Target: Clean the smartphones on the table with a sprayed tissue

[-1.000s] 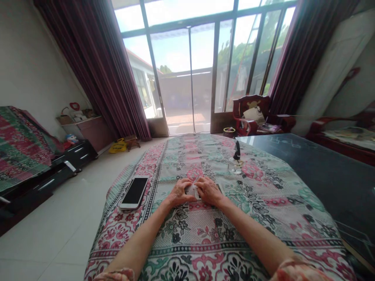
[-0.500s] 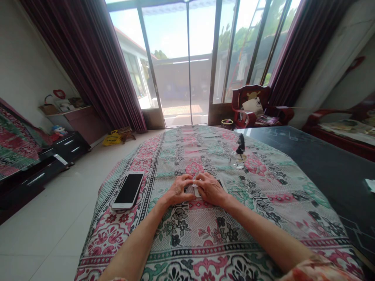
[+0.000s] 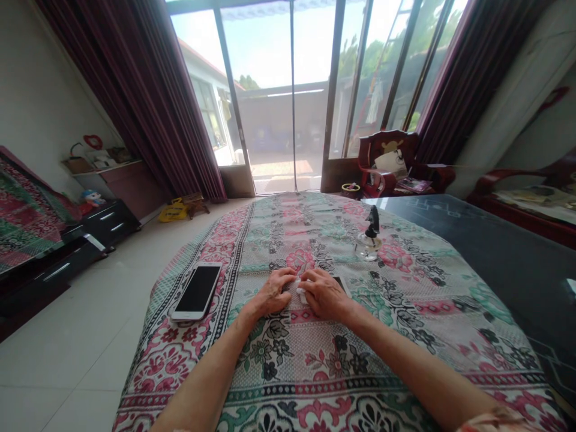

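My right hand [image 3: 323, 292] is closed over a small crumpled white wad [image 3: 301, 293], like tissue or thin cloth, which pokes out by its fingertips. Beyond its knuckles shows one end of a flat dark thing with a pale edge [image 3: 341, 282], perhaps a second phone; the hand covers the rest. Facing it from the left, my left hand [image 3: 273, 292] has curled fingers and a bent thumb low on the cloth. Its fingertips come close to the right hand's, and what they hold, if anything, is hidden. A white phone with a black screen [image 3: 198, 291] lies to the left.
A patterned cloth [image 3: 333, 375] covers the round table. Beyond my right hand stands a clear spray bottle with a black trigger head [image 3: 370, 237]. A dark table [image 3: 486, 240] adjoins on the right. A carved wooden chair [image 3: 389, 159] is by the glass doors.
My left thumb has drawn back to the left and bent in. The pale flat edge seen between my hands no longer shows, while the white wad shows under the right fingers.
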Motion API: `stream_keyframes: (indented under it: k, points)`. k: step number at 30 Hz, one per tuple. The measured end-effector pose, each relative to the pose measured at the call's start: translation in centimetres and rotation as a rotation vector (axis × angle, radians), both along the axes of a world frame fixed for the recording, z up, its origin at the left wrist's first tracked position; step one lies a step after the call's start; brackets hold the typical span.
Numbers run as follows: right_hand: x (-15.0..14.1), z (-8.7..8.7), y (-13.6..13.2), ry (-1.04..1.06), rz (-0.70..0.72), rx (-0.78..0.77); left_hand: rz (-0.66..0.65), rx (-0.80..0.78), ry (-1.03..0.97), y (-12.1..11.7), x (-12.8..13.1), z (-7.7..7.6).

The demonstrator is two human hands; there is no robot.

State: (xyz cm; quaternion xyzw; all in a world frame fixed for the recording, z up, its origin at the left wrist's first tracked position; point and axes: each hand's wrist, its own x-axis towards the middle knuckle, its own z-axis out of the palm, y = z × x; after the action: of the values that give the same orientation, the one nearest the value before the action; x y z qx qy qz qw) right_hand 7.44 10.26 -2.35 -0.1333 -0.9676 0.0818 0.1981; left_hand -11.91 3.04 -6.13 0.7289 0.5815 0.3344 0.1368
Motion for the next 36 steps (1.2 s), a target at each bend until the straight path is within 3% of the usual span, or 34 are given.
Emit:
stream_keyframes:
  k: [6, 15, 23, 31, 36]
  points:
    - [-0.7, -0.2, 0.7, 0.021, -0.04, -0.008, 0.009, 0.016, 0.01, 0.1, 0.0, 0.0]
    - [1.9, 0.1, -1.8, -0.007, 0.057, -0.003, 0.034, 0.073, 0.017, -0.1, 0.3, -0.2]
    - [1.0, -0.1, -0.5, -0.001, 0.004, -0.002, 0.008, 0.036, 0.122, -0.1, 0.6, 0.4]
    - [2.5, -0.1, -2.1, -0.014, 0.058, -0.005, 0.018, -0.02, 0.118, -0.2, 0.6, 0.8]
    - [1.6, 0.0, -1.6, -0.018, 0.064, 0.002, 0.012, -0.021, 0.123, -0.2, 0.7, 0.9]
